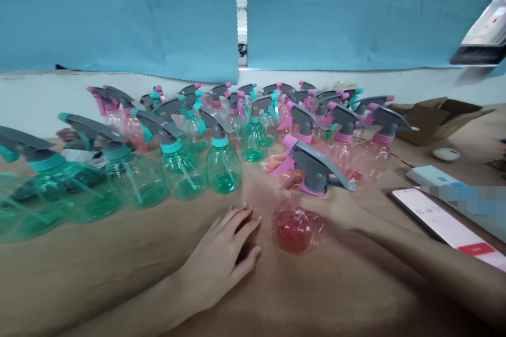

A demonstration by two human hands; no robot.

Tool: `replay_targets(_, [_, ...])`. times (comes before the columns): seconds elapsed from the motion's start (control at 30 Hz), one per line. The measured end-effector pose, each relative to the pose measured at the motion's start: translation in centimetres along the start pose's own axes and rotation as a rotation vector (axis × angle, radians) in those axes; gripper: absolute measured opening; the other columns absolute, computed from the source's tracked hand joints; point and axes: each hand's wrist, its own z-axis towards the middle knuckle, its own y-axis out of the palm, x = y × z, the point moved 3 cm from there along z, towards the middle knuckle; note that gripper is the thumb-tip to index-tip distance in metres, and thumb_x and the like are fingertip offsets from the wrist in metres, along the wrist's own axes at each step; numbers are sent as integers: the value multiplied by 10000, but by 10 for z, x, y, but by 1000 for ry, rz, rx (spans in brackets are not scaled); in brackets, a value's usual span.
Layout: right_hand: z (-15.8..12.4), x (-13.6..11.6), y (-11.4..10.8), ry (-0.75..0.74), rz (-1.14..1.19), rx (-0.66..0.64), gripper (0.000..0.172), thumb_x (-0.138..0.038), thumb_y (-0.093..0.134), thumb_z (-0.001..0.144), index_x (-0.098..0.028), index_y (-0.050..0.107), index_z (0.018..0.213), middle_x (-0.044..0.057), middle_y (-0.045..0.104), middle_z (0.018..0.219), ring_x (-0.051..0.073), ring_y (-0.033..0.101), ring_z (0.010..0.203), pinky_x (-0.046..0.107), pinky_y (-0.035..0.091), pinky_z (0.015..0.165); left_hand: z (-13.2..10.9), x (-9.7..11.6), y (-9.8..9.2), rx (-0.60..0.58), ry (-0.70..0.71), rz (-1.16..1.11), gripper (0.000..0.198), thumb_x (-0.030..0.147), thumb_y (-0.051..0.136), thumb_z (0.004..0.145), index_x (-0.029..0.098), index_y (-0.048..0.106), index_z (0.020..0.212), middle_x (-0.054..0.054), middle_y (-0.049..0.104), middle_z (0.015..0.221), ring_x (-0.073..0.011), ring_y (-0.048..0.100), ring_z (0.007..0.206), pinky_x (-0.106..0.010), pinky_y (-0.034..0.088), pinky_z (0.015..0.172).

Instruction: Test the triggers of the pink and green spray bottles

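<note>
A pink see-through spray bottle (295, 227) with a grey trigger head stands on the brown table (118, 258) in front of me. My right hand (336, 205) is wrapped round its neck and sprayer head from the right. My left hand (225, 258) lies flat on the table just left of the bottle, fingers stretched out, holding nothing. Behind them stand several green spray bottles (223, 160) on the left and several pink spray bottles (367, 152) on the right.
A phone (446, 224) with a lit screen lies at the right, beside a white and blue flat box (438, 176). A white oval object (446, 154) and an open cardboard box (435, 116) sit further back. Blue blinds (118, 10) hang behind.
</note>
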Motion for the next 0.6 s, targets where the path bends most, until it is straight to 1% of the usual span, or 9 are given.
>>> replay_targets(0.17, [0, 2, 1, 20, -18, -6, 43, -270, 562, 640, -234, 543, 625, 8, 641, 695, 208, 617, 742, 398, 483, 761, 1, 0, 0, -4, 0, 3, 414, 331, 456, 913, 200, 429, 1305, -86, 427, 1362, -246, 341, 1274, -439, 316, 1026])
replay_targets(0.37, [0, 1, 1, -19, -20, -22, 86, -278, 564, 652, -235, 522, 591, -1, 623, 654, 200, 611, 709, 386, 502, 721, 1, 0, 0, -8, -4, 0, 417, 335, 447, 918, 201, 419, 1312, -88, 422, 1366, -250, 337, 1277, -442, 317, 1024])
replay_targets(0.53, [1, -2, 0, -43, -47, 10, 159, -335, 605, 661, -237, 506, 586, 1, 606, 641, 201, 605, 679, 389, 513, 690, 0, 0, 0, -2, 2, -8, 412, 326, 456, 911, 203, 427, 1303, -90, 424, 1365, -254, 344, 1274, -446, 316, 1024])
replay_targets(0.6, [2, -2, 0, -54, -56, 17, 169, -349, 613, 666, -237, 510, 592, 1, 613, 655, 202, 610, 687, 390, 514, 699, 0, 0, 0, 3, 3, -12, 411, 328, 453, 914, 205, 424, 1305, -89, 427, 1362, -253, 348, 1272, -444, 321, 1021])
